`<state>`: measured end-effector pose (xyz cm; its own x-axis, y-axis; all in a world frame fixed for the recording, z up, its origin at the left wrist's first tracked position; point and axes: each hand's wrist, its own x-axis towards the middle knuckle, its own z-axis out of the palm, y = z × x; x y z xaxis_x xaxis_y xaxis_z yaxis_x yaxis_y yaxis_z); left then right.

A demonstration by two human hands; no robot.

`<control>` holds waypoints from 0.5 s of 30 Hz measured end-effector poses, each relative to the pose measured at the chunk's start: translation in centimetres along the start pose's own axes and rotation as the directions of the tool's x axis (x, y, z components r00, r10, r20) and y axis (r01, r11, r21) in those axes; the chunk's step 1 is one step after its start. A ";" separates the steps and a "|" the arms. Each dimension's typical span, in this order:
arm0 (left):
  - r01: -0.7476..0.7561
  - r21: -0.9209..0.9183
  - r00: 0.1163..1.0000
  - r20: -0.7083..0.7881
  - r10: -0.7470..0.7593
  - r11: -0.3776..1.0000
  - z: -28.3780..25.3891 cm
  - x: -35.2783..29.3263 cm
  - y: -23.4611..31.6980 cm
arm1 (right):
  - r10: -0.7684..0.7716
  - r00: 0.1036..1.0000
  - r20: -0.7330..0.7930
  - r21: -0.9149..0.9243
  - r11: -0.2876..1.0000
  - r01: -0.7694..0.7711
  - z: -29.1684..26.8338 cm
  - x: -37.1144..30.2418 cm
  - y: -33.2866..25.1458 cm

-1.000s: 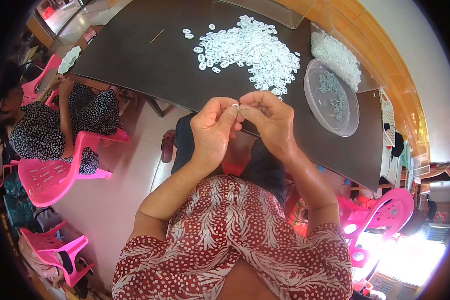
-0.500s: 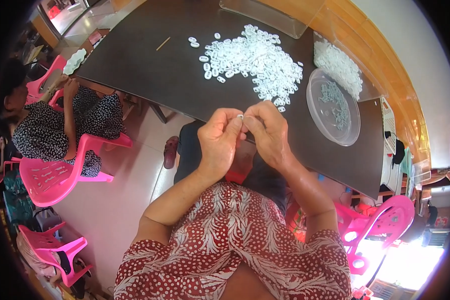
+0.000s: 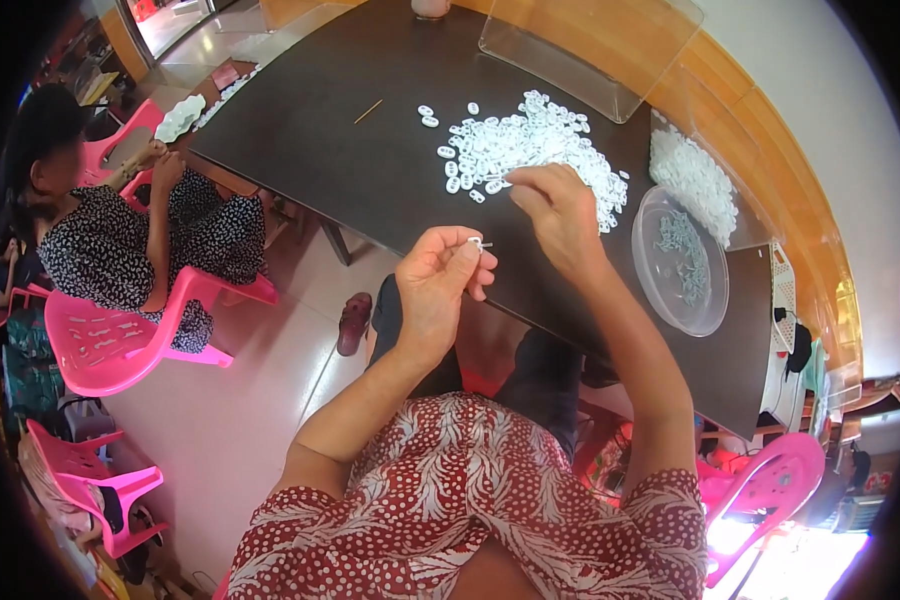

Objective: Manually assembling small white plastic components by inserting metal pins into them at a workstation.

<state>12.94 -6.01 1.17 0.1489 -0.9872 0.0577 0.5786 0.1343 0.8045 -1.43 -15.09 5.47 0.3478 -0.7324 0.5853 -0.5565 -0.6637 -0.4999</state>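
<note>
My left hand (image 3: 438, 285) is over the table's near edge, its thumb and forefinger closed on a small white plastic piece (image 3: 476, 242). A thin greyish pin sticks out from that piece toward the right. My right hand (image 3: 562, 215) reaches over the near side of a heap of white oval pieces (image 3: 530, 135) with holes in them. Its thumb and forefinger are slightly apart, the tips close beside a white oval piece (image 3: 493, 187) at the heap's edge. Whether they touch it is hard to see.
A round clear tray (image 3: 642, 270) with small grey-green pins stands on the dark table (image 3: 310, 150), right of the heap. Behind it is a clear bin (image 3: 735, 190) of white pieces. A thin stick (image 3: 368, 111) lies farther left. Another person sits on a pink chair (image 3: 100, 345) at left.
My right hand has left my left hand and moved forward to the heap. My left hand stays near the table edge with the white piece. The view has shifted slightly.
</note>
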 end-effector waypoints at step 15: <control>0.043 -0.028 0.999 -0.007 -0.044 0.999 -0.5 -0.4 0.4 | -0.337 0.878 0.339 -0.292 0.850 0.439 5.6 3.6 1.9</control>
<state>13.52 -5.47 1.12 0.1296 -0.9914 0.0182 0.6070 0.0938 0.7891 3.02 -19.80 3.05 0.7492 -0.4708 0.4659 -0.5403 -0.8413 0.0187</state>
